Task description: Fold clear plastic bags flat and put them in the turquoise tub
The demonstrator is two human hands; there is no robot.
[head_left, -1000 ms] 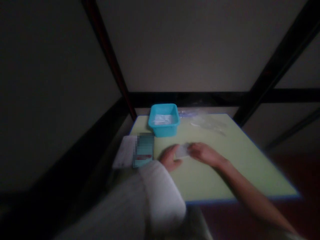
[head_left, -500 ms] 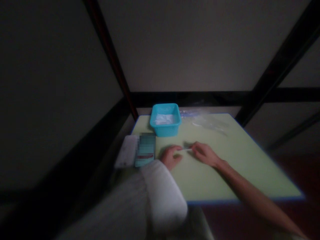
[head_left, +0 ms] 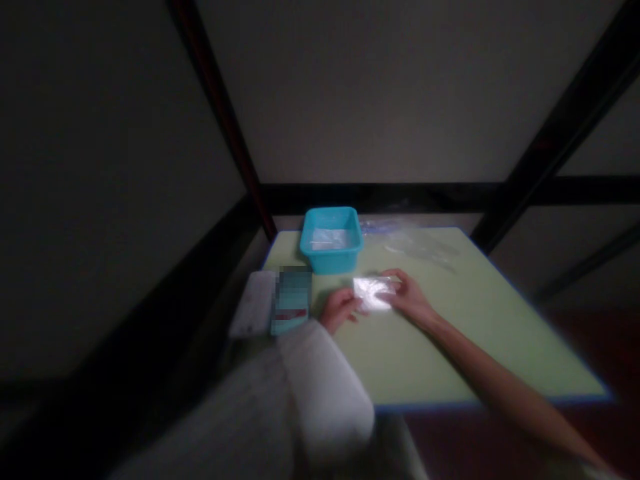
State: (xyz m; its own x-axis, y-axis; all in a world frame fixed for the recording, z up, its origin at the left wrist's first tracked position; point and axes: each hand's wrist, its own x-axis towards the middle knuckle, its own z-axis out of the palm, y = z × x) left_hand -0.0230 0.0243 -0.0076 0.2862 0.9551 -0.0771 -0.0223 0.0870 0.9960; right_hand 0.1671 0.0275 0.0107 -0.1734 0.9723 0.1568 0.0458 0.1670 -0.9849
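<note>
A flat, shiny clear plastic packet [head_left: 373, 293] with something white inside is held between my hands, a little above the table. My left hand [head_left: 340, 310] pinches its left edge between thumb and fingers. On the other side, my right hand [head_left: 410, 300] grips the right end, thumb on the near face and fingers around the far edge. Its face is tilted up and catches the light. Behind it stands a turquoise plastic basket [head_left: 333, 261], with similar white, shiny packets [head_left: 331, 239] lying inside.
The light green table [head_left: 480, 340] has a blue edge. Clear plastic bags [head_left: 420, 245] lie at the back right. Left of my left hand are a blurred-out teal item [head_left: 293, 300] and a pale flat object [head_left: 254, 303]. A wall [head_left: 380, 100] stands behind.
The packet was seen edge-on as a thin white line; now its shiny face is turned up toward me. My right hand has opened wider around its end and risen slightly.
</note>
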